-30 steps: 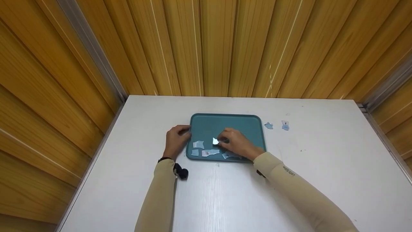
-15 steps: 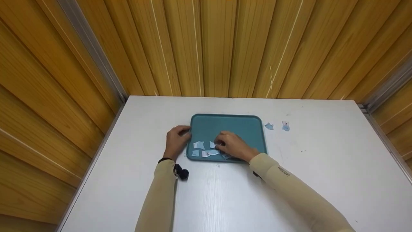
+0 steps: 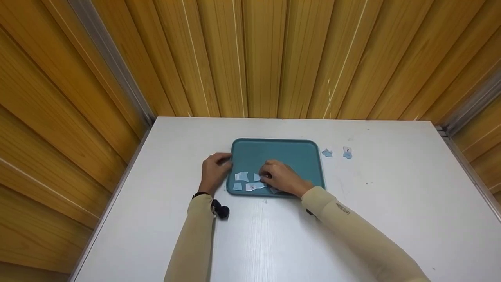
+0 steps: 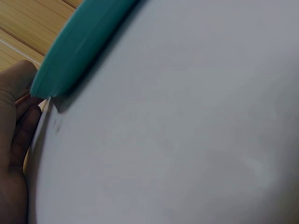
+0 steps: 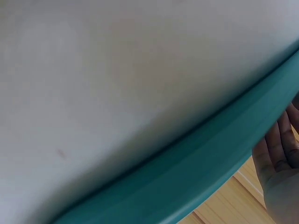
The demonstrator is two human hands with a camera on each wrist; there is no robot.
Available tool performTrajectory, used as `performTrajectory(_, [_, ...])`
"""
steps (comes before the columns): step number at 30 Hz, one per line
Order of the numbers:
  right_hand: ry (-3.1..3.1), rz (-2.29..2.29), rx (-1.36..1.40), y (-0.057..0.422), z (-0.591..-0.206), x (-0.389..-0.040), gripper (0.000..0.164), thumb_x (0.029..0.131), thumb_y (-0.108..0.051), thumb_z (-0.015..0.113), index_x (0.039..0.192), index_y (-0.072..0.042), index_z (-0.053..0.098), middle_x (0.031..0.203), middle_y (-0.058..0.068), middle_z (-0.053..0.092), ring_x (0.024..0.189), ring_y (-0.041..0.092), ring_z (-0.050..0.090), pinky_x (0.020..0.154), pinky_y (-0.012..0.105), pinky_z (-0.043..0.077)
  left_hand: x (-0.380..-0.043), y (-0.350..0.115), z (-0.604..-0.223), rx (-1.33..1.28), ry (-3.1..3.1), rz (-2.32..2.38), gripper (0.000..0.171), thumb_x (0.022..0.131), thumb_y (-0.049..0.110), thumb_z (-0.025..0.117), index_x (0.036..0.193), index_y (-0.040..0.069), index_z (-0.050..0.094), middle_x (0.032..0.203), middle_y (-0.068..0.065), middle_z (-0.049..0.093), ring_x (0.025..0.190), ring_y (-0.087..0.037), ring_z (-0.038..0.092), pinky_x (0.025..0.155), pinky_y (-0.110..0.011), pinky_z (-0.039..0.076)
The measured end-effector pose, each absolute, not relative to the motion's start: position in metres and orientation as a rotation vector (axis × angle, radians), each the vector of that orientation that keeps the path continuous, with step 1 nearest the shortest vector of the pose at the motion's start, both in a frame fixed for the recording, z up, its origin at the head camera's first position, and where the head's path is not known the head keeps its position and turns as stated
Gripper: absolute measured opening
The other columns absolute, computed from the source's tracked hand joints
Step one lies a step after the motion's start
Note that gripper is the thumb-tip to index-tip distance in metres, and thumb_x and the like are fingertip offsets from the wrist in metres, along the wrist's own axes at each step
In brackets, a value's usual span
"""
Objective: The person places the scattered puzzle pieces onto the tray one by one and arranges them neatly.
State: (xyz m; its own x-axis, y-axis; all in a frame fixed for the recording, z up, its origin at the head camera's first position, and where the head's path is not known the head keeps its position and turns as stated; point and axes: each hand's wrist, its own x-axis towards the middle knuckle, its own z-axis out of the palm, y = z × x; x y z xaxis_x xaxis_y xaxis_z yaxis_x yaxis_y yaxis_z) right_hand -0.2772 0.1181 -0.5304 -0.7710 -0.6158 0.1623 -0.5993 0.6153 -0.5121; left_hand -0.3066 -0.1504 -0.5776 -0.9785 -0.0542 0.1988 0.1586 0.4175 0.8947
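A teal rectangular tray (image 3: 282, 150) lies on the white table. My left hand (image 3: 214, 172) is at its left rim, thumb and fingers about the edge; the left wrist view shows the tray corner by the thumb (image 4: 21, 74). Over the front half of the tray, my right hand (image 3: 283, 178) pinches a small light-blue torn paper piece (image 3: 256, 177), partly covered by its fingertips. Left of it lies another paper piece (image 3: 241, 176). Along the front rim are a small piece (image 3: 237, 186), a longer piece (image 3: 254, 186) and a piece (image 3: 275, 190) mostly hidden under the right hand.
Two more paper pieces lie on the table right of the tray: a star-like one (image 3: 327, 153) and a taller one (image 3: 347, 152). Yellow wood-patterned panels (image 3: 262, 58) rise behind the table (image 3: 250, 235) and at both sides.
My right hand has brought the paper piece slightly left and toward the front, down beside the front row of pieces. My left hand has stayed at the tray rim.
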Motion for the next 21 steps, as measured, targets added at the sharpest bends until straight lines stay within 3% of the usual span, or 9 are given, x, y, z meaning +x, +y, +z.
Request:
performTrajectory(8, [2.827, -0.868, -1.164, 0.1171, -0.5326, -0.2773, 0.012, 0.099, -0.007, 0.074, 0.108, -0.002, 0.079, 0.103, 0.011, 0.068, 0.099, 0.029, 0.066, 0.085, 0.046, 0.059, -0.3062, -0.1491, -0.5771, -0.068, -2.484, -1.588, 0.028, 0.093, 0.006, 0.077, 0.121, 0.009, 0.08, 0.12, -0.002, 0.075, 0.117, -0.021, 0.066, 0.104, -0.038, 0.051])
performTrajectory(21, [2.786, -0.885, -1.06, 0.1234, -0.5287, -0.2774, 0.016, 0.101, -0.011, 0.074, 0.114, -0.003, 0.078, 0.109, 0.009, 0.068, 0.105, 0.026, 0.065, 0.092, 0.045, 0.057, -0.3065, -0.1491, -0.5764, -0.059, -2.485, -1.593, 0.027, 0.093, 0.007, 0.078, 0.12, 0.01, 0.08, 0.117, -0.001, 0.075, 0.115, -0.02, 0.066, 0.102, -0.036, 0.051])
